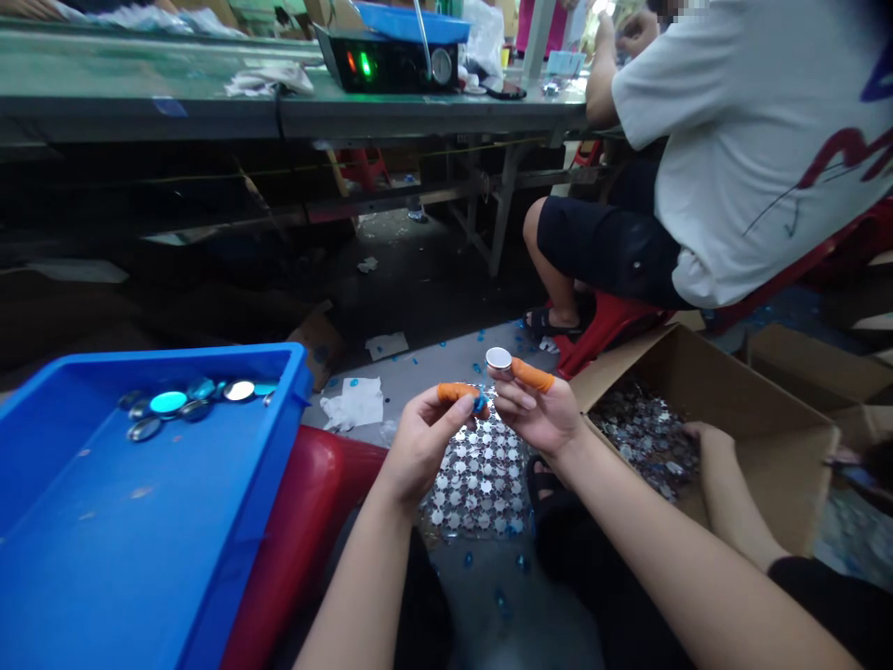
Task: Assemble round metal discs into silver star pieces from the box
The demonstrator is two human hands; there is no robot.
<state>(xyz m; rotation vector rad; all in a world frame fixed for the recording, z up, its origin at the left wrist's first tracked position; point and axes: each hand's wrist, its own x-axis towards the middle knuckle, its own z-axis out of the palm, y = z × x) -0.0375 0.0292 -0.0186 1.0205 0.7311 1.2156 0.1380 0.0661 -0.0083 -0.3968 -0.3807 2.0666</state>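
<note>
My right hand (536, 402), an orange finger cot on one finger, pinches a small round silver disc (498, 358) at its fingertips. My left hand (429, 435), also with an orange cot, is closed on a small blue scrap (480, 402) just left of the disc. Both hands hover over the floor between a blue tray (84, 558) and a cardboard box (767, 419). Several shiny round discs (188, 405) lie at the tray's far end.
Another person's hand (708, 442) reaches into the cardboard box of silver pieces (642, 433). A person in a white shirt (753, 140) sits on a red stool at a green bench (209, 93). A red stool (307, 521) holds the tray. Paper scraps litter the floor.
</note>
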